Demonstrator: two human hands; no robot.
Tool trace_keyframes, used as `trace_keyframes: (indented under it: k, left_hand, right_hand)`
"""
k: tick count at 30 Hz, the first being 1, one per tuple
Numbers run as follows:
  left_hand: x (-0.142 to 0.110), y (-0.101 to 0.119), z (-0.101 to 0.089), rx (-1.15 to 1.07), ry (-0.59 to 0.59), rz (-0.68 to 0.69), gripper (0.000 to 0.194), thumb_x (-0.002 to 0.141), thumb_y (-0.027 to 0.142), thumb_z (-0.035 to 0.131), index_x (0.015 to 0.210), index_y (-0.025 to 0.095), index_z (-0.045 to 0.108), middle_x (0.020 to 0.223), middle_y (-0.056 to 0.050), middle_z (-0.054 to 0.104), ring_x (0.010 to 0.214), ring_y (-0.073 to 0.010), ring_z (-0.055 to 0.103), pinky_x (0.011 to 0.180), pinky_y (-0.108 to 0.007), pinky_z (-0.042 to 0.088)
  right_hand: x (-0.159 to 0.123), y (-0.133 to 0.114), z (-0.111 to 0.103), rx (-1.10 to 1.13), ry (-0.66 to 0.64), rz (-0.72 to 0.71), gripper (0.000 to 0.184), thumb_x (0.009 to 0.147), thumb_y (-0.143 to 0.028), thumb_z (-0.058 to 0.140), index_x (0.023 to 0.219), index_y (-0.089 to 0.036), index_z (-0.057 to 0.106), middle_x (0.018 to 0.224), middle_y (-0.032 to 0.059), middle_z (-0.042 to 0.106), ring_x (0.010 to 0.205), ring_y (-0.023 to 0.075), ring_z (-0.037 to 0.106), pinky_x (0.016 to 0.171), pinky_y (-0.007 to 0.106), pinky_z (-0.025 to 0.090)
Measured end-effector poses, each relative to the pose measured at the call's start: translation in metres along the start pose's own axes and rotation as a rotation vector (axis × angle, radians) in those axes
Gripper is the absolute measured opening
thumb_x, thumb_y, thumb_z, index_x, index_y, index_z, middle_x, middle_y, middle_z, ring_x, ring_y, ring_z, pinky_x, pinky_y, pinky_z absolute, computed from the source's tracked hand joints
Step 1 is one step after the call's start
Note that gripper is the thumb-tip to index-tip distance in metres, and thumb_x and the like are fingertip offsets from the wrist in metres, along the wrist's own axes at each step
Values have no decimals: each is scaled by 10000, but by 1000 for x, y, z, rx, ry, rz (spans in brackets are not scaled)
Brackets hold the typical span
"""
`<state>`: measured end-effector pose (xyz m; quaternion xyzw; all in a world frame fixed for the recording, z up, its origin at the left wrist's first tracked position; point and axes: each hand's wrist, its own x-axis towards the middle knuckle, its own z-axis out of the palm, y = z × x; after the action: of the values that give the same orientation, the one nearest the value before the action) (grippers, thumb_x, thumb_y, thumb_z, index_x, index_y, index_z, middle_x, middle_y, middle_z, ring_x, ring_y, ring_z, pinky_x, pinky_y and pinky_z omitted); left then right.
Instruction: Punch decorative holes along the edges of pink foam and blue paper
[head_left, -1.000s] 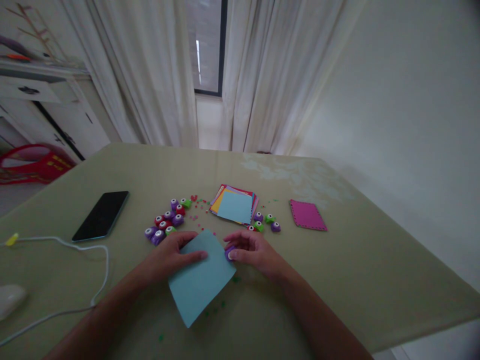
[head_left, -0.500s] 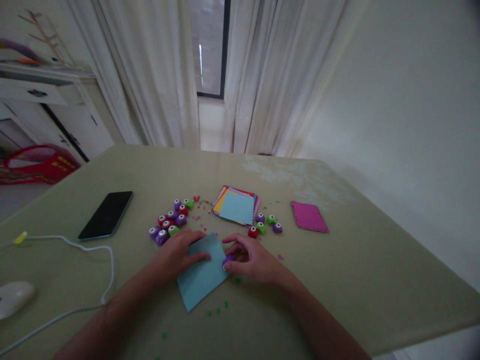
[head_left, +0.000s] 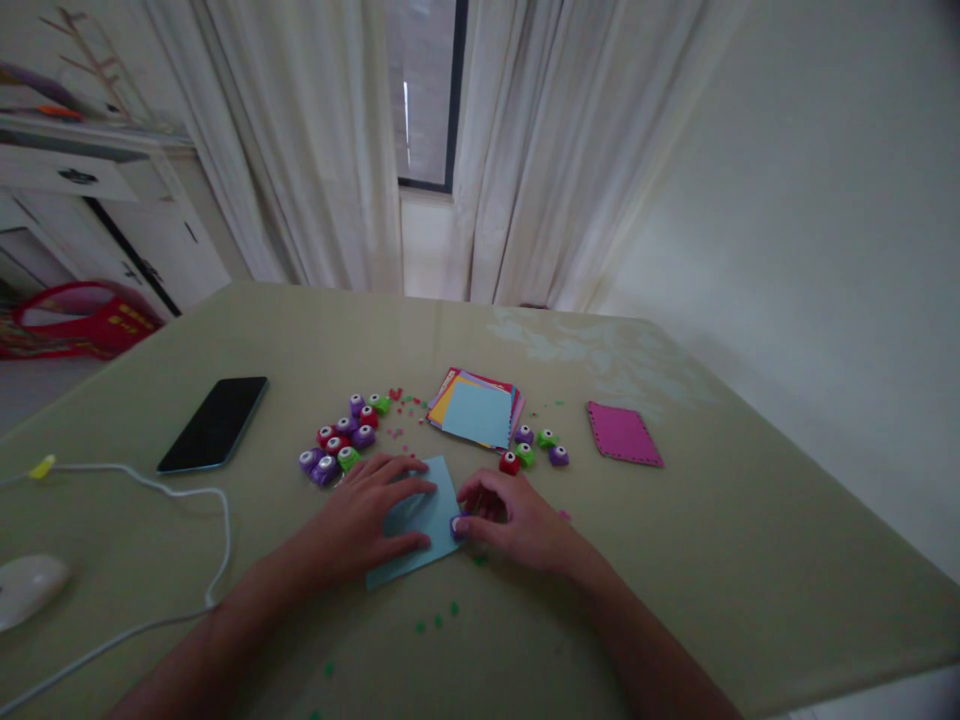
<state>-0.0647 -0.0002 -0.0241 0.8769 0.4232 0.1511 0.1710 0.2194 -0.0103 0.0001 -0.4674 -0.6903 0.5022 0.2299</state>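
A light blue paper sheet (head_left: 427,503) lies flat on the olive table (head_left: 712,540). My left hand (head_left: 371,515) rests on the sheet with its fingers spread, pressing it down. At the sheet's right edge, my right hand (head_left: 514,520) is closed round a small purple paper punch (head_left: 457,524). Tiny green paper bits (head_left: 435,620) are scattered just in front of the sheet.
Several small punches sit in a cluster (head_left: 341,440) at left and a smaller group (head_left: 534,448) at right. Behind lie a stack of coloured paper (head_left: 476,408), a pink sheet (head_left: 624,434), a black phone (head_left: 214,422), a white cable (head_left: 172,500) and a mouse (head_left: 26,588).
The blue sheet has turned and slid under my left hand, which now lies flatter over more of it. My right hand stays on the purple punch at the edge.
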Motion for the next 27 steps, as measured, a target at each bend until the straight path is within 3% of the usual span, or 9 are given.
trace_keyframes:
  k: [4, 8, 12, 17, 22, 27]
  left_hand:
    - [1, -3, 1, -3, -9, 17, 493, 954, 479, 786, 1427, 373, 699, 1590, -57, 602, 1411, -365, 555, 1166, -567, 442]
    - [2, -3, -1, -31, -34, 59, 498, 986, 501, 743, 1462, 370, 678, 1636, -51, 566, 1462, -359, 534, 1206, -568, 412]
    - [1, -5, 1, -24, -58, 85, 568, 973, 564, 743, 1506, 395, 642, 1674, -47, 521, 1498, -369, 509, 1252, -593, 348]
    - [0, -8, 5, -20, -86, 92, 541, 1001, 506, 729, 1523, 419, 616, 1704, -41, 480, 1520, -353, 493, 1289, -627, 269]
    - [1, -8, 2, -51, -72, 108, 468, 1002, 437, 744, 1464, 413, 671, 1648, -36, 553, 1494, -334, 526, 1243, -569, 381]
    - [0, -8, 3, -67, -62, 110, 451, 1011, 390, 733, 1458, 408, 674, 1634, -39, 570, 1486, -332, 547, 1257, -604, 374]
  right_hand:
    - [-2, -4, -8, -38, -69, -34, 258, 911, -358, 831, 1106, -201, 768, 974, 32, 713, 842, 175, 656, 758, 291, 528]
    - [-3, -1, -15, -59, -138, -113, 342, 853, -225, 854, 1186, -220, 777, 1117, 51, 720, 950, 192, 686, 869, 321, 558]
    - [-1, 5, -17, -38, -151, -131, 313, 864, -157, 816, 1171, -212, 787, 1078, 49, 736, 923, 180, 695, 847, 306, 566]
    - [2, 8, -18, -45, -169, -168, 305, 884, -176, 815, 1187, -208, 797, 1085, 56, 750, 922, 178, 698, 843, 297, 569]
    - [2, 10, -19, -38, -175, -170, 292, 895, -228, 818, 1185, -207, 802, 1088, 62, 750, 911, 180, 695, 836, 301, 573]
    - [2, 9, -19, -49, -180, -162, 285, 908, -258, 816, 1191, -223, 807, 1097, 58, 728, 914, 174, 685, 834, 300, 572]
